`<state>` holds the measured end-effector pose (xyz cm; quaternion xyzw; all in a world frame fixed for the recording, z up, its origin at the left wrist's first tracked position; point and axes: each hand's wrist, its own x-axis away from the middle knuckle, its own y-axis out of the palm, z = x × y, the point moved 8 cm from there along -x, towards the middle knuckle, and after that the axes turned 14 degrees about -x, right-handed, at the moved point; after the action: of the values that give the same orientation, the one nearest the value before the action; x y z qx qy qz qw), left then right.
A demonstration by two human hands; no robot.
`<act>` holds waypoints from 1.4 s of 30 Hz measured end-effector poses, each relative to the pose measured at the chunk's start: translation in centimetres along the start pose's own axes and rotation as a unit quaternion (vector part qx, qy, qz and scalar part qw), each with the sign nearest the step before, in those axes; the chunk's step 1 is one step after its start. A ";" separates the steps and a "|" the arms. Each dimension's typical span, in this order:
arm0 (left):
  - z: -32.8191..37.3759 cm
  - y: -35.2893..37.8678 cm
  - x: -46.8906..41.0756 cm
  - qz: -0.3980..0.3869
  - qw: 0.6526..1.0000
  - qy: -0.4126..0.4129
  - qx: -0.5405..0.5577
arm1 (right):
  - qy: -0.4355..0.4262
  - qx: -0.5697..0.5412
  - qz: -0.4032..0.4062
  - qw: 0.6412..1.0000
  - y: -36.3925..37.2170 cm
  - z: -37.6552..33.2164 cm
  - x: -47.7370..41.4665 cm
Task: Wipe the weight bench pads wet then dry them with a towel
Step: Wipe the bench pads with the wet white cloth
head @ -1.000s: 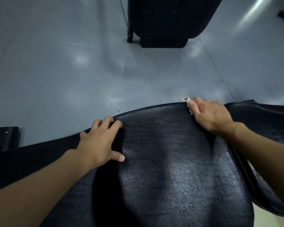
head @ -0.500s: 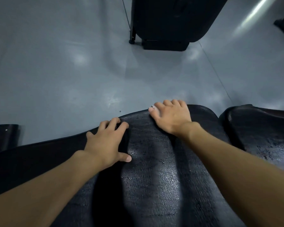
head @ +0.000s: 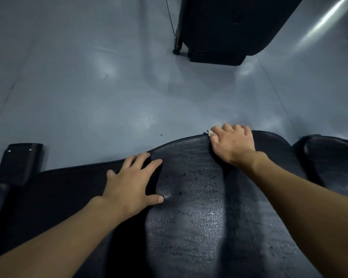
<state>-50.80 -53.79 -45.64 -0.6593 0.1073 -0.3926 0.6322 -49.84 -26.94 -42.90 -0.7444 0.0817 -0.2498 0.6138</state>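
Though half-hidden, cloth under right fingers

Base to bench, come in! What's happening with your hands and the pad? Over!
Left hand flat on bench pad. Right hand curled on pale wipe at far edge. Pad glistens wet. Nothing blocking.

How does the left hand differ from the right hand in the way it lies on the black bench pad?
The left hand lies flat, fingers spread; the right hand has curled fingers. The left hand holds nothing; the right hand holds a pale scrap that pokes out beside its fingers. Both are bare and rest on the same bench pad, near its far edge.
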 end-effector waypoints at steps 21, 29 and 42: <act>-15.1 6.3 9.4 -0.051 0.991 -0.109 0.051 | -0.103 0.035 -0.065 0.992 6.9 -16.2 3.0; -18.1 7.1 11.0 -0.028 0.992 -0.105 0.062 | -0.141 0.004 -0.126 0.982 13.2 -29.6 6.6; -20.0 8.0 12.8 0.027 0.991 -0.098 0.082 | -0.271 0.011 -0.134 0.953 17.1 -39.7 7.3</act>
<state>-52.49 -78.31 -50.27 -0.6373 0.0302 -0.3165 0.7020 -59.14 -68.74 -52.39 -0.7815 -0.1909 -0.1201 0.5817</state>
